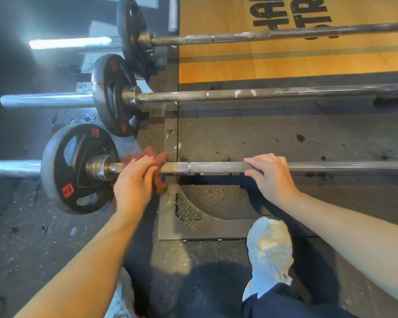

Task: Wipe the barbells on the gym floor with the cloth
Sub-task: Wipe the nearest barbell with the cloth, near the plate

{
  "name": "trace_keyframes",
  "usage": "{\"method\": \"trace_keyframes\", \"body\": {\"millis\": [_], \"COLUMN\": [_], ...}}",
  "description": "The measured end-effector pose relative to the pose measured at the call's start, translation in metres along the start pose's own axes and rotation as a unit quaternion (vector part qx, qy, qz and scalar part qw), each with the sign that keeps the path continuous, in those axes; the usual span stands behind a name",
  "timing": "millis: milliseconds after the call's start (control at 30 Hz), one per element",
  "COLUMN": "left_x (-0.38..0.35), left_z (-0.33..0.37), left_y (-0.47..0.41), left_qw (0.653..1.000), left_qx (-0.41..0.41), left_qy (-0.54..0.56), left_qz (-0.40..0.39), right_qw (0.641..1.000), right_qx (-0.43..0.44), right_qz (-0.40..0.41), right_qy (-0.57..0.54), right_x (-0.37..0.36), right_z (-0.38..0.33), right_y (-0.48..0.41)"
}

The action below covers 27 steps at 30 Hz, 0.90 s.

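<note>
Beside the plate of the near barbell, the left grip is clamping a brown cloth round the shaft, just right of the collar. The right grip is clenching the same shaft farther from the plate, apparently steadying it. Work is seemingly just getting under way: the cloth is sitting at the plate end, with the remaining length waiting. Beyond the plate, the middle barbell and far barbell are showing white smears, apparently unwiped.
</note>
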<state>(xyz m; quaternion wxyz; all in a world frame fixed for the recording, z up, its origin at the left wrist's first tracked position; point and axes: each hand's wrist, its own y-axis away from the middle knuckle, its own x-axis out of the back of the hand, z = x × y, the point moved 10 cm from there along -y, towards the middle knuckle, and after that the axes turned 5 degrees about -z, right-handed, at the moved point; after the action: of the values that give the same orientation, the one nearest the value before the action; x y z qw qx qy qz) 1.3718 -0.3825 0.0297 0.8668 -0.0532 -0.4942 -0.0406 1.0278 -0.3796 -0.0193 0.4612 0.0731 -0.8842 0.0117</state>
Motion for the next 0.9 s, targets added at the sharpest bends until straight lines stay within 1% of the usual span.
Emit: {"method": "trace_keyframes", "body": {"millis": [67,100,167,200,300,433,533,600,667,800,900], "left_x": [0.029,0.031,0.015,0.002,-0.047,-0.093,-0.113,-0.108,-0.090,-0.041,-0.036], "left_z": [-0.043,-0.050,-0.044,-0.031,0.030,0.107,0.142,0.141,0.124,0.045,0.020], "left_y": [0.010,0.015,0.018,0.015,0.007,-0.008,-0.019,-0.023,-0.020,-0.011,-0.008], "left_qw": [0.994,0.990,0.982,0.981,0.992,0.998,0.998,0.997,0.995,0.999,1.000], "left_qx": [0.089,0.119,0.163,0.164,0.105,0.035,-0.028,-0.064,-0.088,-0.034,0.017], "left_qy": [0.019,0.026,0.045,0.054,0.058,0.048,0.042,0.029,0.012,-0.005,-0.011], "left_qz": [0.053,0.073,0.089,0.083,0.040,0.010,-0.029,-0.039,-0.041,-0.013,0.005], "right_qw": [1.000,1.000,1.000,1.000,1.000,1.000,0.999,0.999,0.999,0.998,0.997], "right_qx": [-0.002,-0.004,-0.008,-0.008,-0.012,-0.023,-0.028,-0.030,-0.034,-0.042,-0.054], "right_qz": [0.000,0.003,0.010,0.012,0.009,-0.006,-0.018,-0.023,-0.021,-0.022,-0.037], "right_qy": [0.000,0.000,0.003,0.005,0.010,-0.001,0.005,0.002,-0.017,-0.028,-0.033], "right_x": [-0.002,-0.001,0.001,0.001,0.000,0.001,0.002,0.003,0.006,0.005,0.005], "right_z": [-0.002,-0.002,0.000,0.001,0.005,0.003,0.004,0.004,0.004,0.002,0.000], "right_y": [0.001,0.001,0.001,0.001,0.002,0.000,-0.001,-0.001,-0.001,0.000,0.000]}}
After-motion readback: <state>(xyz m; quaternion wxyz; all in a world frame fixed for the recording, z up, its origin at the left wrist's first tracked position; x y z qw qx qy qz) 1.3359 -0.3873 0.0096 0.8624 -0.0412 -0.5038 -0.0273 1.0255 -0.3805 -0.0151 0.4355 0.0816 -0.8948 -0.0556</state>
